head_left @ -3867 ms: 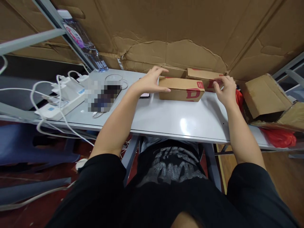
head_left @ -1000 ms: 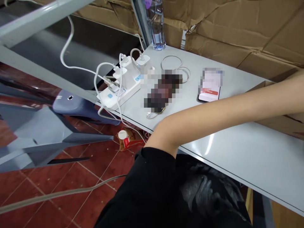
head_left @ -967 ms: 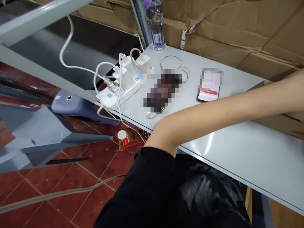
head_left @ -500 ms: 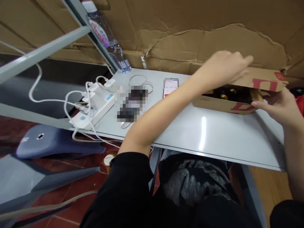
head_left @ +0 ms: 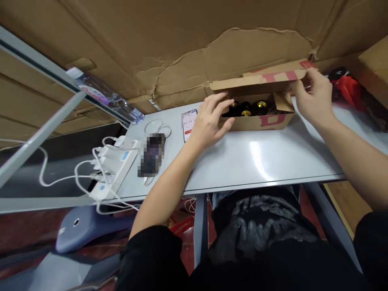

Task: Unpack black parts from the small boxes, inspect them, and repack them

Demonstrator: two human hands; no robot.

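Note:
A brown cardboard box (head_left: 251, 123) with red print lies at the back of the grey-white table, its lid flap (head_left: 257, 81) raised. Inside it are several dark bottles with gold caps (head_left: 246, 113). At the box's left end is my left hand (head_left: 210, 121), fingers apart and bent over the side edge. My right hand (head_left: 313, 95) pinches the right end of the raised flap between thumb and fingers.
A phone with a lit screen (head_left: 188, 126) lies left of the box, and a blurred-out device (head_left: 151, 155) with a cable is further left. Beyond them are a white power strip (head_left: 117, 173) and a water bottle (head_left: 106, 95). Red plastic (head_left: 351, 91) lies at the right.
My left hand has moved from above the lid to the box's left end. The flap is raised higher and more caps show. My right hand has moved up to the flap's corner. The view has shifted.

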